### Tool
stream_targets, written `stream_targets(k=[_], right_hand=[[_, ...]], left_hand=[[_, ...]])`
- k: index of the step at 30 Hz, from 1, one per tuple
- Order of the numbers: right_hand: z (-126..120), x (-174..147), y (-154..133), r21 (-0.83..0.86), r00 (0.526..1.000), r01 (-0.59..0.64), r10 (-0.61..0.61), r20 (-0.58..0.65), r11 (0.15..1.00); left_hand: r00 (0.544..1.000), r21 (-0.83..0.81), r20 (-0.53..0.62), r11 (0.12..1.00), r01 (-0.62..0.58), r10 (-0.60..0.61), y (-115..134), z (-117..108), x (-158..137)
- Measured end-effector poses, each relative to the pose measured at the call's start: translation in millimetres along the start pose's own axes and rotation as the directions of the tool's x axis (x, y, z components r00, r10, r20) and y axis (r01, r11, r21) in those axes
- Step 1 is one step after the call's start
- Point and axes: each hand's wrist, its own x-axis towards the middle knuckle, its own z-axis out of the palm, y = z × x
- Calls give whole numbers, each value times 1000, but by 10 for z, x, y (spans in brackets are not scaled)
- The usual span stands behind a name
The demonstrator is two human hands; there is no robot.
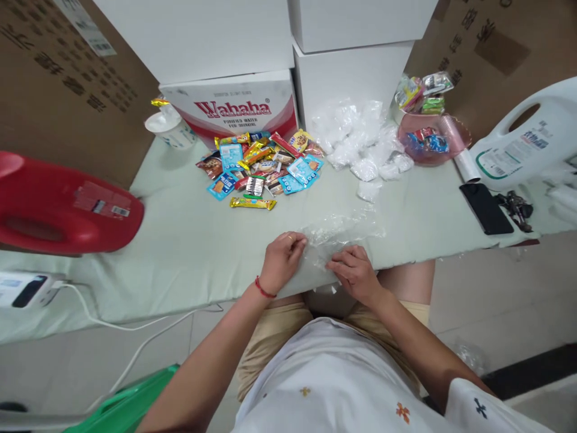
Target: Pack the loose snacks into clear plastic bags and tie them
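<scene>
A clear plastic bag [336, 234] with small white bits inside lies near the front edge of the cloth-covered table. My left hand [283, 255] pinches its left side, fingers closed together. At the bag's near edge, my right hand [354, 270] has its fingers bent and pressed onto the plastic. Beyond my hands is a pile of wrapped snacks [265, 162] in yellow, blue and red packets. To the right of that pile lies a heap of white-filled clear packets [365, 141], with a single packet [369, 190] at its front.
A Wahaha carton [234, 105] and white boxes stand behind. At left are a red jug [67, 204], a paper tub [169, 127] and a white device [27, 290] with a cable. At right are a pink bowl [428, 153], white jug [527, 141], phone [485, 208] and keys [515, 209].
</scene>
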Motion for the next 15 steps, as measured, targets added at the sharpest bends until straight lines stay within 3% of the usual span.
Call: stream_targets(k=[4, 11, 13, 15], right_hand=[[-69, -82, 105, 58, 999, -47, 48, -9, 997], [-382, -97, 173, 248, 989, -128, 143, -44, 960], [-465, -104, 168, 368, 961, -233, 271, -54, 900], [-496, -90, 157, 536, 874, -389, 484, -43, 750]], left_hand=[[987, -70, 26, 985, 161, -159, 7, -88, 18], [950, -172, 95, 936, 309, -296, -30, -197, -54], [945, -184, 66, 927, 327, -320, 12, -176, -89], [945, -183, 39, 928, 325, -324, 84, -131, -122]])
